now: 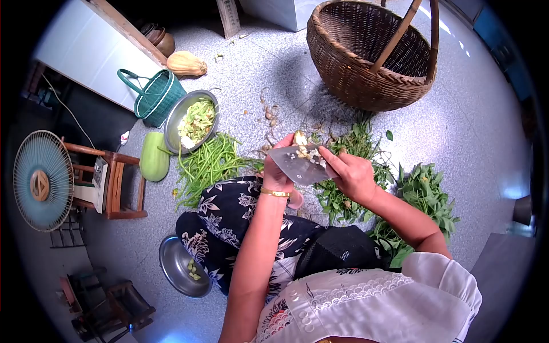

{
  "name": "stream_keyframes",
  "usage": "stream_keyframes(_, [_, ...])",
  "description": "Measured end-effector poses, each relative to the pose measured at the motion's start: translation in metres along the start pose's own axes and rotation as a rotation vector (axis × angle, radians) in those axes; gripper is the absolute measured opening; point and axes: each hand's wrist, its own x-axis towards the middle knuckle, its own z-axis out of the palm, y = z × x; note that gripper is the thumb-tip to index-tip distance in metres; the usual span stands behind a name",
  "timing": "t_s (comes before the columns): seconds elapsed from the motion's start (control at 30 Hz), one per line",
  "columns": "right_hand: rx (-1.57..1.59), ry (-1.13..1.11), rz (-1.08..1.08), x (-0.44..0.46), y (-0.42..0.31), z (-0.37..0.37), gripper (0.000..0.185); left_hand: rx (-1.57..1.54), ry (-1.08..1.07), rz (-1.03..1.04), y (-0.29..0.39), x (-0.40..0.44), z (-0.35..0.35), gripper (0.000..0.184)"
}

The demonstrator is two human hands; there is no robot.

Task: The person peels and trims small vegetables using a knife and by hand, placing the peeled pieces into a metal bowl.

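My right hand [353,176] is closed around the handle end of a cleaver [298,169], index finger stretched along the blade. Small pale chopped bits [309,154] cling to the broad grey blade. My left hand [275,174], with a gold bracelet at the wrist, is partly behind the blade. Its fingers curl around a pale vegetable piece [299,138] that shows just above the blade's upper edge. Most of that piece is hidden, so its kind is unclear. Both hands are held above the floor, in front of my knees.
Long green beans [211,163] lie left of my hands, beside a metal bowl [214,132] of cut vegetables. Leafy greens [423,191] spread to the right. A large wicker basket [366,86] stands ahead. A second bowl [171,277], a green gourd [154,157] and a fan [43,180] are leftward.
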Motion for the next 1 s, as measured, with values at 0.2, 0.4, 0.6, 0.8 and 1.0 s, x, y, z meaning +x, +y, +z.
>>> stream_keyframes(0.2, [-0.02,-0.005,-0.007,0.001,-0.001,0.0,0.046,-0.02,-0.017,-0.002,0.0,-0.002,-0.008,0.033])
stream_keyframes(0.4, [-0.013,0.004,0.042,0.002,0.005,0.004,0.047,0.149,0.119,0.179,-0.009,-0.009,-0.016,0.045])
stream_keyframes(0.6, [0.005,-0.015,0.027,0.005,-0.001,-0.002,0.047,0.011,0.073,0.101,-0.007,-0.004,-0.023,0.052])
stream_keyframes(0.8, [-0.01,0.034,0.116,0.002,0.01,0.011,0.043,0.141,0.077,0.133,-0.009,-0.009,-0.015,0.039])
stream_keyframes(1.0, [-0.025,0.008,0.081,0.002,0.006,0.003,0.044,0.103,0.077,0.22,-0.011,-0.007,-0.02,0.039])
